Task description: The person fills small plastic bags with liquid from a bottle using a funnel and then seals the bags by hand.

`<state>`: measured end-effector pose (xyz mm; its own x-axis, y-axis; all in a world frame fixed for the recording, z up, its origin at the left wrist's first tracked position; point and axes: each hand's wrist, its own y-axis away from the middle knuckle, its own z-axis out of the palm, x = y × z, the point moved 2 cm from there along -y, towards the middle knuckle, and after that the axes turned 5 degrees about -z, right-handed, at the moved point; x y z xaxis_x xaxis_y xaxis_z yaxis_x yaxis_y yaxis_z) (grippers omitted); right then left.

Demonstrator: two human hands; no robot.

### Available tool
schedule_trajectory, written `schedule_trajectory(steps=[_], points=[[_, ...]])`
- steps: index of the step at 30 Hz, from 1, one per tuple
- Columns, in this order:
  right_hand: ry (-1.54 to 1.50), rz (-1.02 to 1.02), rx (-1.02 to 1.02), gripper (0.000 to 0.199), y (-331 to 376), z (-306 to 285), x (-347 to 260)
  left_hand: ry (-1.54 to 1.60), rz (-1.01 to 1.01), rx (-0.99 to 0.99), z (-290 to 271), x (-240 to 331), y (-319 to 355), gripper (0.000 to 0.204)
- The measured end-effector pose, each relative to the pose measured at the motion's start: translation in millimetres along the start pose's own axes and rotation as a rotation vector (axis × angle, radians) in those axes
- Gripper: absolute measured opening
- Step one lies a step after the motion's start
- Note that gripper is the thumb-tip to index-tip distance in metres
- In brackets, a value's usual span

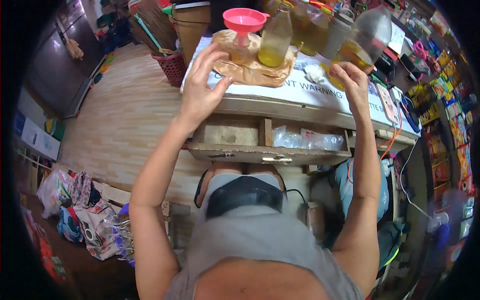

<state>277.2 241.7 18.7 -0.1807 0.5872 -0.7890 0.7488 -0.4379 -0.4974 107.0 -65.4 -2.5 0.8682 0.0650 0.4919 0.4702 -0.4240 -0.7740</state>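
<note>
My left hand [202,82] is open, its fingers curved and apart. It is beside a small container [241,52] with a pink funnel [245,21] on top. The container and a glass bottle [275,45] with yellow liquid in its bottom rest on crumpled brown paper [255,72]. Farther right, a large clear bottle [367,37] holds more yellow liquid and appears tilted. My right hand [352,82] is in front of its lower part, thumb and fingers pinched together. What they hold, if anything, I cannot make out. A crumpled white wad [315,73] lies left of this hand.
Below the tabletop [300,95] an open drawer [240,152] holds plastic bags [310,140]. More bottles [312,30] stand at the back. A phone [386,102] and an orange cable [392,140] are at the right. A basket [170,68] with brooms stands left of the table.
</note>
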Motion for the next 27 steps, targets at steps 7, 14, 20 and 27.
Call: schedule_trajectory(steps=[7,14,20,27], points=[[0.194,-0.205,0.009,0.04,56.3,17.3,-14.0,-0.058,0.233,-0.167,42.7,23.3,23.9,0.021],[0.37,-0.345,-0.036,0.016,72.4,35.8,-15.0,-0.108,0.189,-0.221,46.7,60.8,44.1,0.038],[0.405,-0.322,-0.301,0.013,53.1,47.5,-18.0,-0.146,0.186,-0.34,45.4,53.3,58.0,0.026],[0.765,-0.311,-0.822,0.031,93.9,111.4,27.2,-0.129,0.184,-0.44,54.4,47.2,78.0,0.016]])
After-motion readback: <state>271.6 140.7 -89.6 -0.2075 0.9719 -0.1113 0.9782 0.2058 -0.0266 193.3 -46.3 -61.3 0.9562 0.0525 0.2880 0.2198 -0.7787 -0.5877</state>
